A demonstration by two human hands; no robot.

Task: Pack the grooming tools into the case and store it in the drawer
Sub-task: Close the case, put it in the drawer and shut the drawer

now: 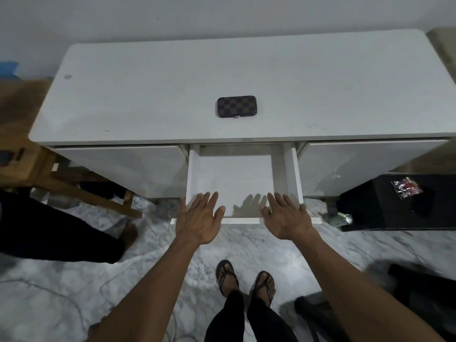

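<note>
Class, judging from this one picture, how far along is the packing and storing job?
Done: the checkered case lies closed on the white desk, and the middle drawer is pulled open. In hand: nothing; the left hand and right hand hover open above the drawer's front. Left: put the case inside and shut the drawer.

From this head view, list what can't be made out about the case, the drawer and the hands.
- Case: shut on the desk top, so whether the tools are inside is hidden.
- Drawer: its back runs under the desk top; its front face is out of sight from above.
- Left hand, right hand: only the backs show, palms hidden.
</note>
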